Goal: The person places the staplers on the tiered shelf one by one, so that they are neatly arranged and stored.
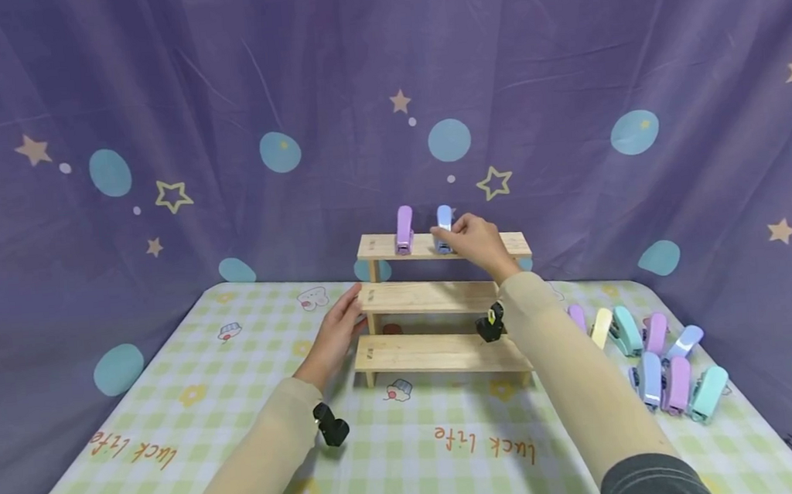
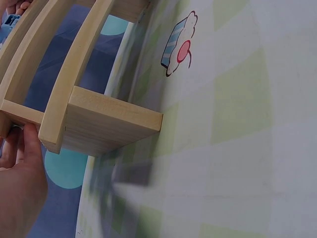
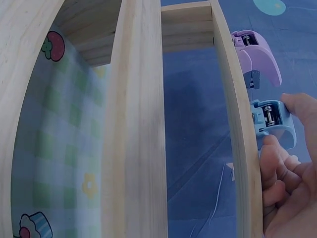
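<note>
A three-tier wooden display shelf point(image 1: 439, 350) stands on the table. My left hand point(image 1: 336, 335) holds its left side by the middle tier; in the left wrist view the fingers point(image 2: 30, 146) bend against the wood there. On the top tier, my right hand point(image 1: 481, 244) pinches a light blue stapler point(image 1: 443, 218) between thumb and fingers. In the right wrist view this blue stapler point(image 3: 285, 130) stands upright on the board, its spring end facing the camera. A purple stapler point(image 1: 404, 229) stands upright to its left, apart from it.
Several staplers in purple, yellow, green and blue, among them a green stapler point(image 1: 708, 394), lie on the right of the table. A checked tablecloth point(image 1: 238, 376) covers the table. Behind the shelf hangs a purple curtain point(image 1: 326, 74) with stars and dots.
</note>
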{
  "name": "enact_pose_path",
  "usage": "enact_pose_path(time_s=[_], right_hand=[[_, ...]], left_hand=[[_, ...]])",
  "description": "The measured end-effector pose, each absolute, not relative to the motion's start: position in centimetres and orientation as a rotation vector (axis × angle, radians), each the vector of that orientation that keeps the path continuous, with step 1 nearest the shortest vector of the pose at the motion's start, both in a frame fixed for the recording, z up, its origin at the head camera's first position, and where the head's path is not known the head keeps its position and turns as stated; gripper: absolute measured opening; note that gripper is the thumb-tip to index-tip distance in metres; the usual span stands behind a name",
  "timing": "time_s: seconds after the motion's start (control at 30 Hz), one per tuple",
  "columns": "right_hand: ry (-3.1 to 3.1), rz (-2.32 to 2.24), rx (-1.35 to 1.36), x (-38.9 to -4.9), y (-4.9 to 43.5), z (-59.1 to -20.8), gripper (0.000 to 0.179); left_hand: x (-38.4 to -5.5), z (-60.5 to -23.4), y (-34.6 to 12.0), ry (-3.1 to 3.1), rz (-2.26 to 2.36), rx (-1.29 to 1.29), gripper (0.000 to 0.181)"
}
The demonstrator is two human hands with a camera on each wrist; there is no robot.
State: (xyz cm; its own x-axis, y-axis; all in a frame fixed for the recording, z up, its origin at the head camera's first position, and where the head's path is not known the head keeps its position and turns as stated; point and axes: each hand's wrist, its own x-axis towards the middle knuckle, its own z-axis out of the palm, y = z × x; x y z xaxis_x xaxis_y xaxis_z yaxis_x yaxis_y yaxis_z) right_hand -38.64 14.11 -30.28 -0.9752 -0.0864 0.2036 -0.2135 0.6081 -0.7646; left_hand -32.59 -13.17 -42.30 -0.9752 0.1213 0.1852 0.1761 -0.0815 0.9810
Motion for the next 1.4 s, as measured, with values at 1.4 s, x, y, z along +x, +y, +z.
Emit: enact_pose_path(time_s=[1.4], right_hand=[[-2.864,1.097,0.381,-33.0,26.2,-30.7,0.056]], left_hand=[[-32.5,-42.5,-13.3,-2.130,-2.235,-0.371,0.052]])
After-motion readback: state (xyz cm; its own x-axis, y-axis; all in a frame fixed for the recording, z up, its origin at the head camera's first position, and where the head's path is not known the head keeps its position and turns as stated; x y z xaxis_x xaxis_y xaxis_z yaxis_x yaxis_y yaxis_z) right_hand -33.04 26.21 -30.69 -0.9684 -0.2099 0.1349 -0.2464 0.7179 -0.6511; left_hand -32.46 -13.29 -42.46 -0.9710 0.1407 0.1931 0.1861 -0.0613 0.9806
